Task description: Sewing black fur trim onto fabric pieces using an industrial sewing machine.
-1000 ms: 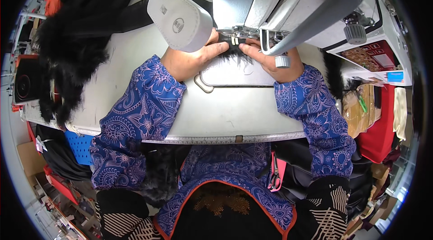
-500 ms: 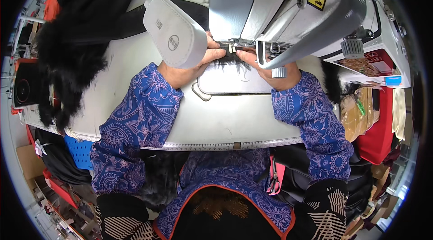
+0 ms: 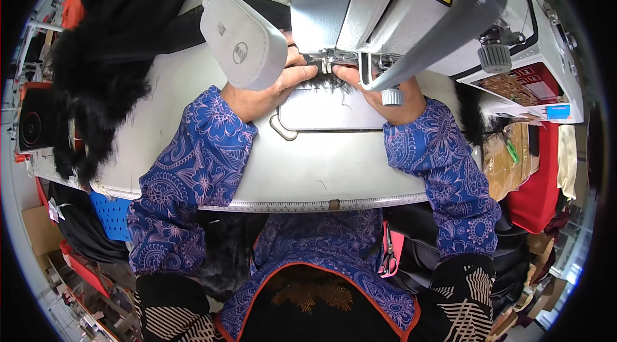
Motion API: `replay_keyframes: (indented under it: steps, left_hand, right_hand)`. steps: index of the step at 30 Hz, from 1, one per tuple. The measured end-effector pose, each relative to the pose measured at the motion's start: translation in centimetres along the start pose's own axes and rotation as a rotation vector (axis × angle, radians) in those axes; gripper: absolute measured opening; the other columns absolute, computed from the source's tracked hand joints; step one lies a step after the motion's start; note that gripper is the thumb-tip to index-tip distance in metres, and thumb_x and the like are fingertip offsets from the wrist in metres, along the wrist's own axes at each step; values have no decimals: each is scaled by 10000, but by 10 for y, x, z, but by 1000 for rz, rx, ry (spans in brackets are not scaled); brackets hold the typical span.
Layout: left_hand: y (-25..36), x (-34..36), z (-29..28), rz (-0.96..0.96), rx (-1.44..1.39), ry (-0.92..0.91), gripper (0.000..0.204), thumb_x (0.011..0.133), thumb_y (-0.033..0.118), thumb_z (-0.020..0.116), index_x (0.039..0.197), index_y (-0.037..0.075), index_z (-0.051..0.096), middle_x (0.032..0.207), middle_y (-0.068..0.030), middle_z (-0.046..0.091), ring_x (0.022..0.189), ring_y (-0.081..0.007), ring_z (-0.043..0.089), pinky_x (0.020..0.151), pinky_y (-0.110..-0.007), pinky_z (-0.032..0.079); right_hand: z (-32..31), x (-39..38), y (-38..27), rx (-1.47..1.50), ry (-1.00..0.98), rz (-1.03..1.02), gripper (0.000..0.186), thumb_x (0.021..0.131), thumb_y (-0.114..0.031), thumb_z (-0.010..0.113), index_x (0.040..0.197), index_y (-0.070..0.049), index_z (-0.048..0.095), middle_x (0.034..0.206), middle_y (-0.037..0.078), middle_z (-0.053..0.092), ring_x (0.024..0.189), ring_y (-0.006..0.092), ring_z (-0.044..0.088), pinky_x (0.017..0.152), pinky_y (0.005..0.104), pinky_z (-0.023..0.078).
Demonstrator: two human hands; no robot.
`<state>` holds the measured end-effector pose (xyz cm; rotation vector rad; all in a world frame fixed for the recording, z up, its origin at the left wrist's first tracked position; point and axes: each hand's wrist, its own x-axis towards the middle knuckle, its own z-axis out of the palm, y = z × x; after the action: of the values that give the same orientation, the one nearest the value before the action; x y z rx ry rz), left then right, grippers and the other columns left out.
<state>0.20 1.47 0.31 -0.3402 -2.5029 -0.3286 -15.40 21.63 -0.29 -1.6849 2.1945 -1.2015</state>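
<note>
Gripping black fur (image 3: 329, 82), both hands (image 3: 259, 103) flanking the presser foot (image 3: 326, 63); white tabletop (image 3: 321, 165) spreading to its ruled edge (image 3: 283, 206)

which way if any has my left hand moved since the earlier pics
No clear move: your left hand keeps about the same place by the upper left of the fixed metal plate.

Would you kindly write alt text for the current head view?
A person's left hand and right hand press on black fur at a sewing machine on a white table. Furry black fabric lies at left; scissors show below.
</note>
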Motion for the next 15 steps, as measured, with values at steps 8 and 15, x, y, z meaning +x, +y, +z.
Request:
replay_keyframes:
  steps: [8,15]
  left_hand:
    - [1,2,-9,-119,-14,27,234,682,45,800,903,103,748,853,-62,700,860,-271,668,788,-416,524]
    - [26,-1,-7,97,31,-40,254,654,86,798,904,93,753,1009,-40,726,1021,-266,663,869,-437,517]
  right_hand:
    - [1,0,20,-344,-161,24,153,864,-113,788,956,2,747,835,94,739,719,185,698,658,318,556]
    - [-8,-7,-17,-331,4,-564,160,873,-74,668,1022,-106,717,859,94,679,733,281,666,618,382,546]
